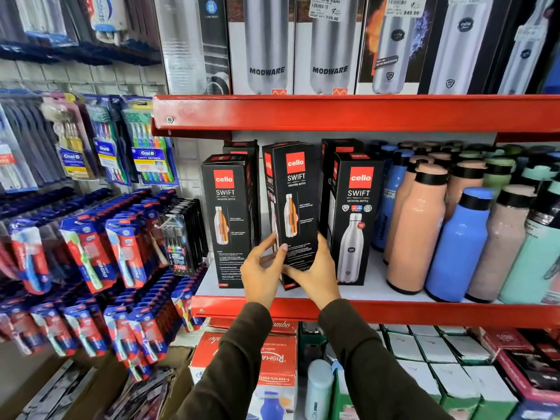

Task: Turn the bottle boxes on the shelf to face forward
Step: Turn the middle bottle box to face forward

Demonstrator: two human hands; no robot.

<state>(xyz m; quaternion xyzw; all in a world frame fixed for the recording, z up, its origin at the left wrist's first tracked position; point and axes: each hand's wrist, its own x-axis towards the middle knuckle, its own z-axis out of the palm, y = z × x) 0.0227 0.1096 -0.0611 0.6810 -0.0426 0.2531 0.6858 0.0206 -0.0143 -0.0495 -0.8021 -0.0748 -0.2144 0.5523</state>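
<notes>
Hands meet at the foot of the middle bottle box on the red-edged shelf. That box — black, marked "cello SWIFT" — stands tilted and turned a little, so that both its printed face and a narrow side panel show. The left hand has its fingers spread loosely apart, the thumb tip pressed to the lower front of the box and the other fingertips reaching round its left edge. The right hand cups the lower right corner, fingers curled round the right side and thumb lying across the bottom of the front; how firmly it grips I cannot tell, since the far fingers are hidden behind the carton.

To its left stands the left box, upright, front face outward (an orange cutaway bottle printed on it). To its right the right box is upright too, showing a steel bottle. More black cartons stand behind this row. Coloured bottles — peach, blue, mint — crowd the shelf further right.
</notes>
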